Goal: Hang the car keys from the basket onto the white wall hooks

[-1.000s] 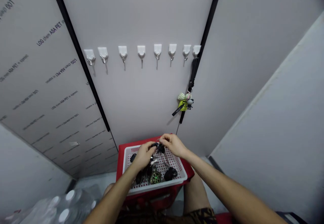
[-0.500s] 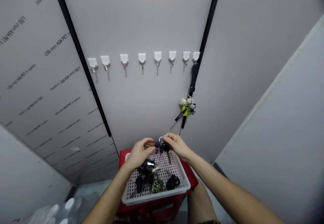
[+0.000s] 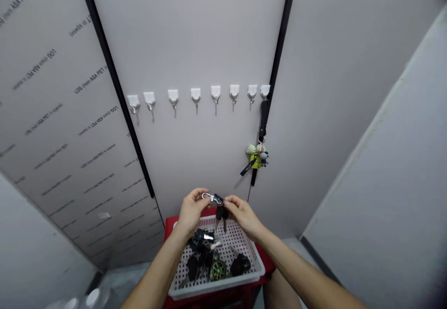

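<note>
Left grip (image 3: 189, 213) and right grip (image 3: 244, 215) pinch one key bunch (image 3: 220, 212), forearms (image 3: 162, 257) angled inward.

A glossy panel (image 3: 52, 164) on the left repeats slanted grey-violet lettering that includes "LOG chem ASA PET", with a small pale patch (image 3: 104, 215) low on it. A black trim strip (image 3: 115, 78) divides it from the plain grey centre panel (image 3: 195, 34); another black strip (image 3: 280, 52) slants down that panel's right side. A pale wall (image 3: 401, 197) at far right meets a dark baseboard (image 3: 321, 262). White bottle caps (image 3: 93, 297) show at lower left, above pale floor (image 3: 131, 271)
</note>
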